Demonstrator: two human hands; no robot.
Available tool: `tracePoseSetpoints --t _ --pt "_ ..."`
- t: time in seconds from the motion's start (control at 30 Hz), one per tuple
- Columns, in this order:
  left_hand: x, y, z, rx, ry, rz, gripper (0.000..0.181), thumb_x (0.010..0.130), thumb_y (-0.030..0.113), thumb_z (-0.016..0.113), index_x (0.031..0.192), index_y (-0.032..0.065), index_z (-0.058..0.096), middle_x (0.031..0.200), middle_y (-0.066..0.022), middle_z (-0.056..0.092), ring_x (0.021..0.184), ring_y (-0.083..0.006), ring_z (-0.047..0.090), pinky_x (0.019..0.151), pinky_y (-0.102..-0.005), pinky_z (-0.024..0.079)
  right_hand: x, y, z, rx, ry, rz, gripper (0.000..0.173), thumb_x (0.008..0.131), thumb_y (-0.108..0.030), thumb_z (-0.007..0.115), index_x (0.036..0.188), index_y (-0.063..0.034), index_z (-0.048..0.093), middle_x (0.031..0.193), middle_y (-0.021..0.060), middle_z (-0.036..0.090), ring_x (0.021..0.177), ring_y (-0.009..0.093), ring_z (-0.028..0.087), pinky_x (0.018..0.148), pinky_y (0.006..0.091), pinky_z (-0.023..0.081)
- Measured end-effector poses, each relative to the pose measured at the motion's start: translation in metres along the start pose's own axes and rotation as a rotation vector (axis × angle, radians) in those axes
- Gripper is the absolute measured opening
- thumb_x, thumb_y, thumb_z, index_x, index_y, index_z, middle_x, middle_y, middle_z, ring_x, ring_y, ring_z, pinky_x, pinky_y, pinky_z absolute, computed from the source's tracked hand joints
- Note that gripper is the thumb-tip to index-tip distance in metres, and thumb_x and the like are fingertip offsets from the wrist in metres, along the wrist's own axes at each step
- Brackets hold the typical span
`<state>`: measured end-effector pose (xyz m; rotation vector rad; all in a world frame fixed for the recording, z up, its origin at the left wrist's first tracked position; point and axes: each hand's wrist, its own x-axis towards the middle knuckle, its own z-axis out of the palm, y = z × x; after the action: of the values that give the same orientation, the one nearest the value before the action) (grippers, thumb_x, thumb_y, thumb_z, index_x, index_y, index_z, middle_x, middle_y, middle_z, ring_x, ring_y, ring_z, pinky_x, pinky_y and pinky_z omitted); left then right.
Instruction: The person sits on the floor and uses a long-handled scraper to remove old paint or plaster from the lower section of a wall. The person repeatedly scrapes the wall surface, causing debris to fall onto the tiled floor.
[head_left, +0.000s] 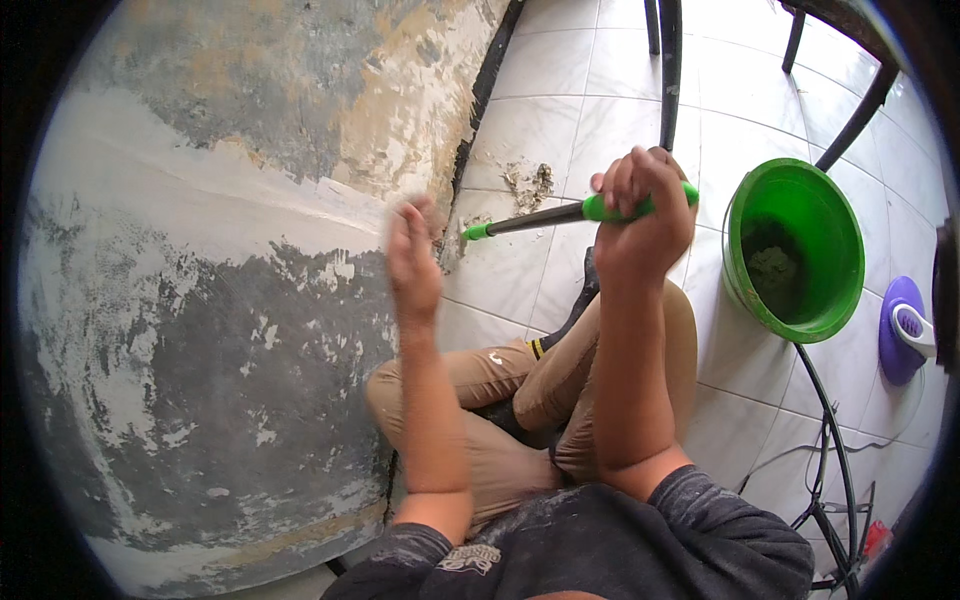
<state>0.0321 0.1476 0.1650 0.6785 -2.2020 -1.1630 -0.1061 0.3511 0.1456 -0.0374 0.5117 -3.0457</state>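
My right hand is wrapped around the green grip of a long-handled scraper. Its dark shaft runs left to a green collar, and the flat blade lies close to the foot of the wall. My left hand, blurred by motion, is raised in front of the wall. Nothing shows in it, though the blur hides how its fingers are set. The wall is patchy grey, with peeled paint and a pale band of smooth filler or plaster across it.
Scraped debris lies on the white tiled floor near the wall. To my right stand a green bucket with greyish material at its bottom and a purple-and-white object. Dark metal legs rise ahead; black rods and cords lie at lower right.
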Motion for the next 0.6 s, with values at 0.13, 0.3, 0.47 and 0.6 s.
tracePoseSetpoints --t 0.13,0.3,0.47,0.6 --pt "-0.035 -0.072 0.026 -0.75 -0.106 -0.691 0.076 0.108 0.067 0.045 0.144 0.0004 0.046 0.136 -0.0217 0.059 0.124 -0.0361 0.064 0.104 -0.0483 0.055 -0.064 -0.047 0.051 -0.166 -0.329 0.017 0.03 0.084 -0.01 0.072 0.067 -0.0061 0.047 0.065 0.004 0.048 0.059 0.017 0.045 0.061 0.0344 0.04" --pt "0.018 -0.033 0.014 -1.1 -0.169 -0.727 0.057 0.11 0.054 0.052 0.124 -0.001 0.056 0.106 -0.0113 0.068 0.091 -0.0218 0.073 0.084 -0.0376 0.064 -0.132 0.017 0.05 -0.385 -0.736 -0.281 0.029 0.079 -0.014 0.079 0.077 -0.0072 0.052 0.072 0.0097 0.051 0.071 0.032 0.052 0.071 0.0428 0.043" --pt "0.039 -0.109 -0.039 -1.242 -0.332 -0.922 0.032 0.113 0.036 0.055 0.12 0.0061 0.062 0.071 0.0046 0.044 0.052 -0.0034 0.044 0.044 -0.0185 0.043 -0.205 0.039 -0.001 -0.491 -0.975 -0.108 0.036 0.081 -0.027 0.084 0.097 -0.0042 0.061 0.109 0.0172 0.057 0.105 0.038 0.057 0.095 0.0483 0.045" --pt "-0.002 -0.144 -0.026 -1.25 -0.258 -0.914 0.031 0.113 0.039 0.054 0.112 0.0091 0.062 0.064 0.0067 0.038 0.046 -0.0028 0.038 0.039 -0.0188 0.037 -0.245 0.043 -0.062 -0.846 -0.623 0.18 0.054 0.085 -0.03 0.084 0.121 -0.0001 0.057 0.124 0.0212 0.054 0.119 0.042 0.056 0.111 0.0511 0.041"
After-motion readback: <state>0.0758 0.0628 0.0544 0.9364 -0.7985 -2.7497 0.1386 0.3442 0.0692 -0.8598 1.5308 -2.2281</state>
